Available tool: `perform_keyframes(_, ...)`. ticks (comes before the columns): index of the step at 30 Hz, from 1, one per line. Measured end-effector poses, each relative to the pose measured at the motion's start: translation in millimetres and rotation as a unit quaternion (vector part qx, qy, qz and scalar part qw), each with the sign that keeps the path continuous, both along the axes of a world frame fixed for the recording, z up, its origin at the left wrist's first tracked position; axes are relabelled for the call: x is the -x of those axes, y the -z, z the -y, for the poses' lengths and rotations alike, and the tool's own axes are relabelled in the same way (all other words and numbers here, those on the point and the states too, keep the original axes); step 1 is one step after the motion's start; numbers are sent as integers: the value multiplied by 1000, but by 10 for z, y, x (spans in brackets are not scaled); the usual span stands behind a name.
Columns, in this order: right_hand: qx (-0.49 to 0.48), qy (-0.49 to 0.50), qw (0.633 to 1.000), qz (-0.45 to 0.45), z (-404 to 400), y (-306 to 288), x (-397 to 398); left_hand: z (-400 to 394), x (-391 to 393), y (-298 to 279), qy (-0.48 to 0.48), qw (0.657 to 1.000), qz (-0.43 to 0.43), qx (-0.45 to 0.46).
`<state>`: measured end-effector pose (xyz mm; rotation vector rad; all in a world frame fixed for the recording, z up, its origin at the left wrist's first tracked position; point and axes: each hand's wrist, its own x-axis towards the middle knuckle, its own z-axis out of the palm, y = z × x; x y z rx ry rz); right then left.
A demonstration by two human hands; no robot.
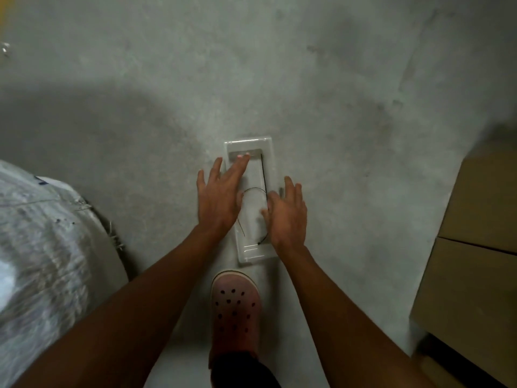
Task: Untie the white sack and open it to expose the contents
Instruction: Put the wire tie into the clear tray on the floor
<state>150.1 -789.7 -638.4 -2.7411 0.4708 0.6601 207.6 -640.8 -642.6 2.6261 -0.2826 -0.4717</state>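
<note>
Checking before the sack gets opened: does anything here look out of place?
Both hands, left and right, hover open over a clear plastic tray on the floor, not the white sack at left.

No legible text — blue mark on white sack (42, 233) too blurred to read

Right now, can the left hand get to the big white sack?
Probably yes. The left hand is open over the clear tray on the floor, and the white sack sits off to its left. Only bare floor shows between them, though the hand would have to swing sideways.
</note>
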Motion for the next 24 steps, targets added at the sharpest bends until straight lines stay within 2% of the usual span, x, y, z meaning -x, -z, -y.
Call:
perform_keyframes(3, -43, 29, 998, 39, 20, -179, 29, -135, -26, -154, 11, 999, -38, -2)
perform_keyframes(7, -68, 36, 997, 25, 37, -621, 70, -334, -107, -545, 20, 993, -102, -57)
perform_keyframes(11, -96, 2, 995, -6, -21, -1236, -105, -589, -324, -1197, 73, 988, -106, -81)
perform_keyframes(15, -139, -36, 990, -3, -254, -2160, -459, -1045, -569, -2229, 106, 986, -85, -94)
perform_keyframes(18, -165, -105, 981, -9, -632, -2842, -693, -1576, -617, -3041, 116, 986, -64, -101)
perform_keyframes(24, -207, -263, 942, -10, -1772, -4054, -793, -3067, -231, -4404, 58, 991, -65, -98)
